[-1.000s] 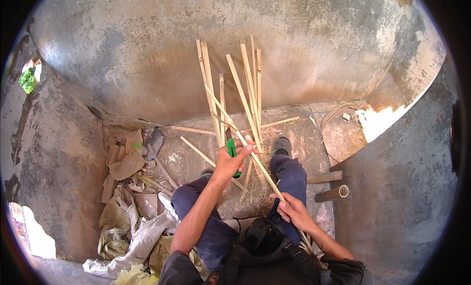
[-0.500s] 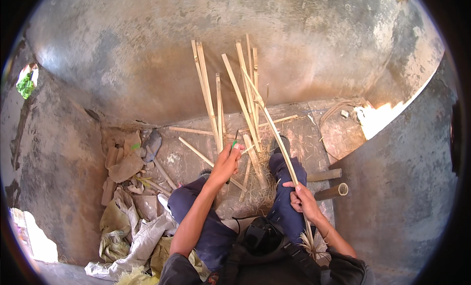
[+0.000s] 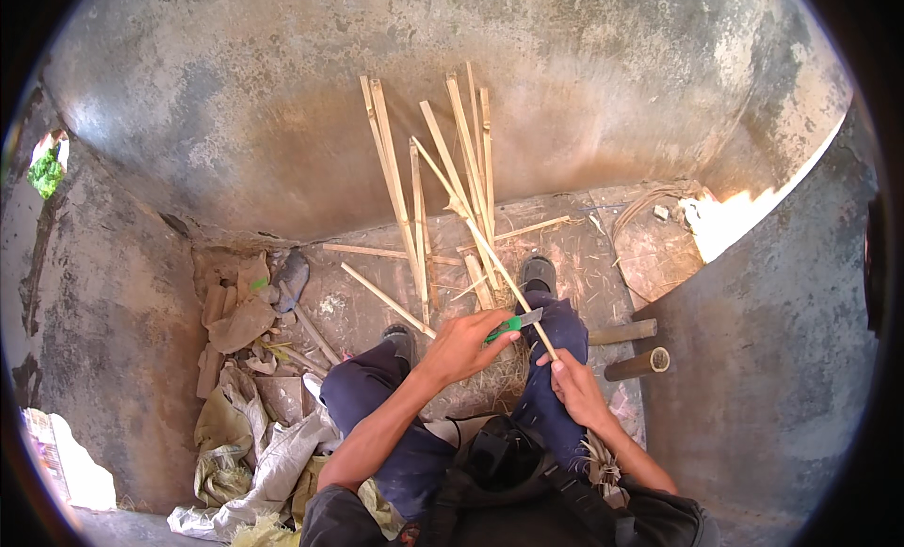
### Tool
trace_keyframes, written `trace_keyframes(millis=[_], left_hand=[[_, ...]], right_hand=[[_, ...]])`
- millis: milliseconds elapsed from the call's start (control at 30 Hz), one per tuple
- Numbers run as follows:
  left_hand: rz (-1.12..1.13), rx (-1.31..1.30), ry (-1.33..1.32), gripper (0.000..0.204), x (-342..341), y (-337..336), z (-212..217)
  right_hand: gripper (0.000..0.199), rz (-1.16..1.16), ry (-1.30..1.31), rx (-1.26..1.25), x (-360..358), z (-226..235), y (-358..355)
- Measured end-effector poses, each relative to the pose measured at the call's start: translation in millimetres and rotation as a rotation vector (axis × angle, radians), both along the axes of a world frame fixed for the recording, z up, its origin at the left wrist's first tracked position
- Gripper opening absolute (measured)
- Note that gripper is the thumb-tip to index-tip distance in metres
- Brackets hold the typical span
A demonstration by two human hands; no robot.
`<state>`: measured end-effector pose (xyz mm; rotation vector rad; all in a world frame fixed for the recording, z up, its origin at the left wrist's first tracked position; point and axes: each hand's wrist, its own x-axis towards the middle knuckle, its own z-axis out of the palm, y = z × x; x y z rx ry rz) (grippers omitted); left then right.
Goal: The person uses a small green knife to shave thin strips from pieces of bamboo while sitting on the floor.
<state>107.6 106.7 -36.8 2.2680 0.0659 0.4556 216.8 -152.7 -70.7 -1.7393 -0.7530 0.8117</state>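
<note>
My left hand (image 3: 468,345) is closed round a green utility knife (image 3: 508,328). Its bare blade lies at or just over a long bamboo strip (image 3: 496,261); whether it touches I cannot tell. My right hand (image 3: 574,389) grips that strip near its lower part, above my right thigh. From there the strip slants up and to the left, with a rough joint partway along, and its far end crosses other bamboo sticks (image 3: 397,185) leaning on the wall. Curly shavings (image 3: 603,464) gather beside my right forearm.
Thick bamboo pieces (image 3: 640,363) lie right of my leg. A loose stick (image 3: 388,299) rests on the floor ahead. Crumpled sacks (image 3: 268,462) and broken tiles (image 3: 234,329) fill the left side. A grey concrete wall (image 3: 301,123) curves across the front, and another wall (image 3: 753,359) rises at right.
The left hand has moved right and nearer, bringing the knife to the strip. The strip's far end has swung left, and the right hand still holds it.
</note>
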Motion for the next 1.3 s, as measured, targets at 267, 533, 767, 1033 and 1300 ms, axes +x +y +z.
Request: trace_keyframes(millis=[267,533,767,1033,1300], left_hand=[[0.027,-0.065,0.019,0.033,0,-2,2],[-0.045,-0.053,0.041,0.034,-2,-4,5],[0.033,0.027,-0.002,0.034,-4,-7,5],[0.062,0.107,-0.033,0.034,-3,-7,6],[0.111,0.137,-0.037,0.036,-1,-7,4]], right_hand=[[0.033,-0.02,-0.146,-0.037,-5,11,3],[0.029,-0.041,-0.194,-0.017,-6,8,2],[0.032,-0.067,-0.205,-0.014,-9,7,2],[0.033,-0.065,-0.195,-0.016,-7,4,0],[0.033,-0.078,-0.159,-0.02,-8,6,1]])
